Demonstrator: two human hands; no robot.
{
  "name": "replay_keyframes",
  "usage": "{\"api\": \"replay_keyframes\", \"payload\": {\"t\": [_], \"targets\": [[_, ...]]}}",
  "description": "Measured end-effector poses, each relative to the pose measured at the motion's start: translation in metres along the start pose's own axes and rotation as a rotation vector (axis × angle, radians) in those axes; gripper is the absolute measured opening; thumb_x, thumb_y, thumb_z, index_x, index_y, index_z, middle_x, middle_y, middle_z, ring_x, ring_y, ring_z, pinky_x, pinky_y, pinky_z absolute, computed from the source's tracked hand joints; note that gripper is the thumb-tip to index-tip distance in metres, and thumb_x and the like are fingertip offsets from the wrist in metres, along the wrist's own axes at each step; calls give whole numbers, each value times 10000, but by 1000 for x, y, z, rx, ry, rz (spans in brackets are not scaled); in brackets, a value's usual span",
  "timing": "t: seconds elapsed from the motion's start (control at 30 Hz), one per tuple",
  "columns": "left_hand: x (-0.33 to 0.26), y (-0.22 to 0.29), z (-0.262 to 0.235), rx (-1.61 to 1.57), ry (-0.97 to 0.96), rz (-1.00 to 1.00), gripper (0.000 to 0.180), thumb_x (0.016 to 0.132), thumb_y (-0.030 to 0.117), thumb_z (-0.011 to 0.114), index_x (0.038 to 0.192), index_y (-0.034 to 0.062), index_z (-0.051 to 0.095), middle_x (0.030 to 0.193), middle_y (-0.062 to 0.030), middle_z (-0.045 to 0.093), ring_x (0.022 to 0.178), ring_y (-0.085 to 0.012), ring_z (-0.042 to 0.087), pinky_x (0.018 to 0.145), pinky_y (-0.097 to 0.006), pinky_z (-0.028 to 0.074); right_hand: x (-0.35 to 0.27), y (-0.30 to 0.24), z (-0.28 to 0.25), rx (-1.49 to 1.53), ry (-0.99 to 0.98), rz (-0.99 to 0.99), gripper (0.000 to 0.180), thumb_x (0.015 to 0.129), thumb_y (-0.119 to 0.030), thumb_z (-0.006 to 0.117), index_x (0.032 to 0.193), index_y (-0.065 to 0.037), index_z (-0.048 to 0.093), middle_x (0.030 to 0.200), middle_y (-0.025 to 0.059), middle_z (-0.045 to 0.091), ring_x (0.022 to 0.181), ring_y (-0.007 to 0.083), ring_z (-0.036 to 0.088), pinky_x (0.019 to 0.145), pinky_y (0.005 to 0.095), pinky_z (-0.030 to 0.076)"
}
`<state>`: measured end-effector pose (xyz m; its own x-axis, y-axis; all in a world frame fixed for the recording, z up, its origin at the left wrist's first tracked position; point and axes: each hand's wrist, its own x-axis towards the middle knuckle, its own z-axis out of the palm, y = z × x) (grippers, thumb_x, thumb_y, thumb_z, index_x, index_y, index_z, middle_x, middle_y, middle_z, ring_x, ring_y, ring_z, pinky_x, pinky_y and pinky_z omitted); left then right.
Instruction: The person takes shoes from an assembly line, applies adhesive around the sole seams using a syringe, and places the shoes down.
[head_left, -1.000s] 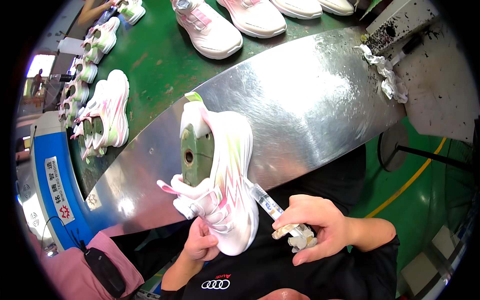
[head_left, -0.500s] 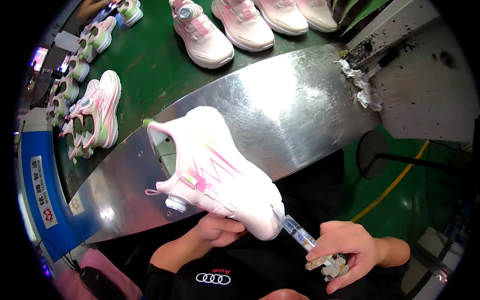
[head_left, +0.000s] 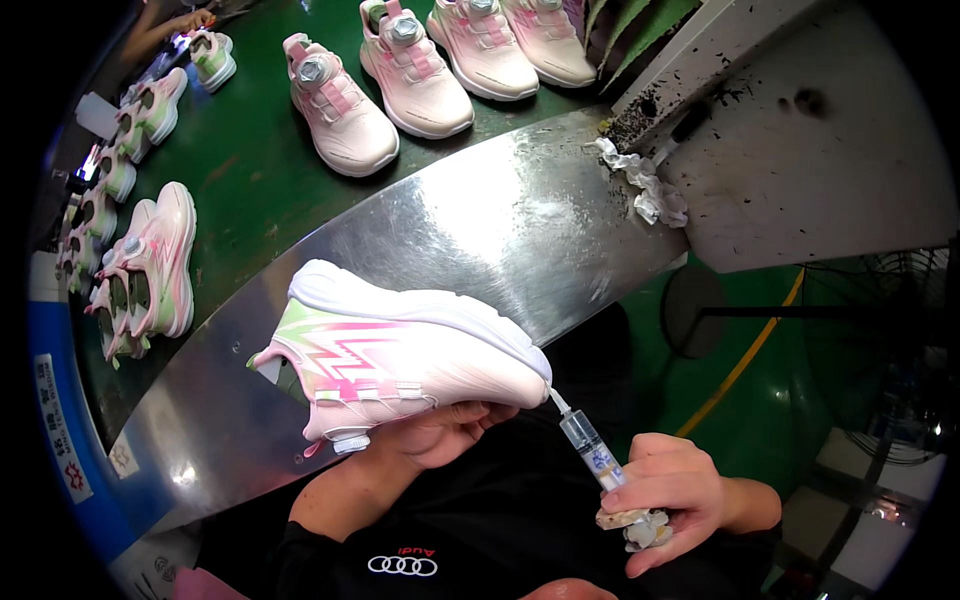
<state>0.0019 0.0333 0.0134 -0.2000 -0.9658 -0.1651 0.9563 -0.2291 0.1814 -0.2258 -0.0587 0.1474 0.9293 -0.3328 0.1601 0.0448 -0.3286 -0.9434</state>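
Observation:
A pink and white sneaker [head_left: 450,355] with light green at the heel lies on its side in the air, its white sole facing away from me and its toe to the right. My left hand [head_left: 447,435] is closed round it from below; some of the fingers are hidden behind the shoe. A clear syringe [head_left: 590,445] with a thin white tip is in my right hand [head_left: 665,495], fingers curled round its lower end. The tip meets the toe edge near the sole. Crumpled, stained whitish material [head_left: 645,528] wraps the syringe's end.
A metal ledge [head_left: 480,220] runs along the green table [head_left: 250,150]. Several pink sneakers [head_left: 345,110] stand beyond it, more shoes [head_left: 155,265] at left. Crumpled tissue [head_left: 645,185] lies by the stained white panel [head_left: 820,130]. Another person's hand [head_left: 190,20] shows far left.
The sneaker has turned in my left hand so its sole edge now faces away from me. The syringe tip stays at the toe. The whole view has shifted, with the surroundings moving left.

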Motion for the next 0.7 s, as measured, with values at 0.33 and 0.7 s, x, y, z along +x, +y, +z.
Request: {"api": "replay_keyframes", "payload": {"t": [0.33,0.7], "targets": [[15,4,16,-49,49,45,625,800,-58,648,1333,169,416,1283,-63,519,1187,-228,518,962,-358,483,7,6,14,-309,18,-77,460,661,-364,801,976,-60,658,718,1,577,514,155,391,448,255,315],[12,1,0,-74,29,-11,505,836,94,665,1298,128,464,1220,-97,561,1169,-265,531,840,-257,559,14,19,33,-689,77,-224,294,688,-271,774,913,-118,664,695,-34,546,495,112,337,402,215,292]]}}
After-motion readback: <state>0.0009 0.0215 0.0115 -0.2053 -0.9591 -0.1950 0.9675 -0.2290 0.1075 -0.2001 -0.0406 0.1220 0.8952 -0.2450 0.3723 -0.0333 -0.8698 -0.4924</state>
